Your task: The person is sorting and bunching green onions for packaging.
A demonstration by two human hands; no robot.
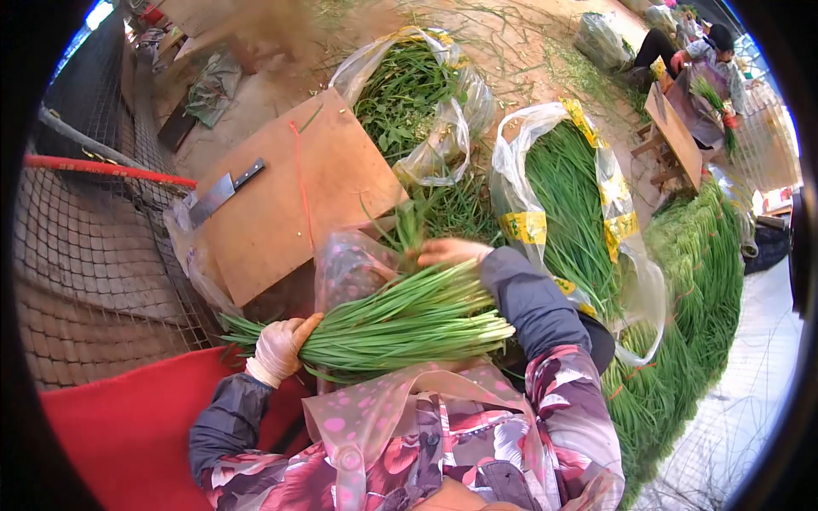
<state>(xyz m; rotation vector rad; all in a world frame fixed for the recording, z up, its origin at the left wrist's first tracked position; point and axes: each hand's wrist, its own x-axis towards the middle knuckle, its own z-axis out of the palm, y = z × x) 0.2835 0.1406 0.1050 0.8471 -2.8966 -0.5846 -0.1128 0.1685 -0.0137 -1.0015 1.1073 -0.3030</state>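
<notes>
A thick bunch of long green stalks with pale ends (400,328) lies across my lap, white ends to the right. My left hand (285,345), in a light glove, is wrapped round its leafy end. Just above the bunch, my right hand (452,251) is closed on a small tuft of green leaves (410,228), partly blurred. Beyond my hands stands a wooden board (341,170), with a cleaver (223,189) and a red string (301,187) on it.
Plastic bags of greens (405,89) and long stalks (567,187) stand ahead and to the right. Tied bundles (682,332) are piled at the far right. Netting (94,255) runs along the left. A person (716,68) sits by a small wooden table (673,128).
</notes>
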